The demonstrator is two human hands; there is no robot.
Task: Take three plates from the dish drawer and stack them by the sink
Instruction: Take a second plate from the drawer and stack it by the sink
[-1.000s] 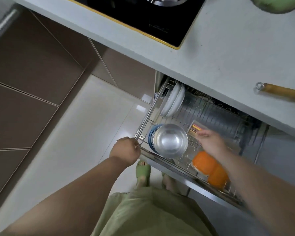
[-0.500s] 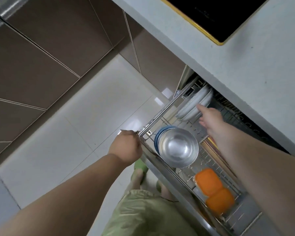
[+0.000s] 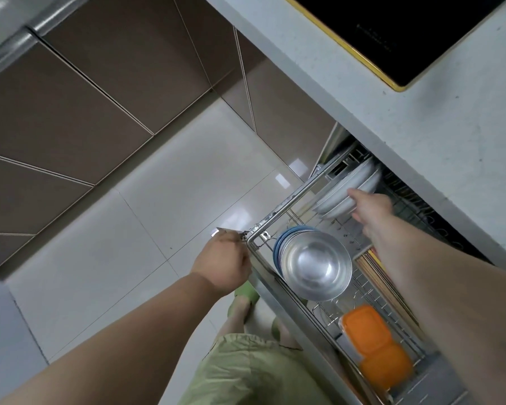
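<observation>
Currently my left hand (image 3: 221,263) grips the steel wire dish drawer (image 3: 284,204) front corner, right hand (image 3: 368,207) fingers on upright white ceramic plates (image 3: 345,190), grip unclear.

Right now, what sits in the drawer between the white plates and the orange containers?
In the head view, a steel bowl nested on blue bowls lies between the white plates and the orange containers, on the wire rack.

- I see a steel bowl (image 3: 316,266) nested on blue bowls (image 3: 278,244).
- Two orange lidded containers (image 3: 376,350) sit beside it.
- A black cooktop (image 3: 406,33) on the grey counter (image 3: 450,135).
</observation>
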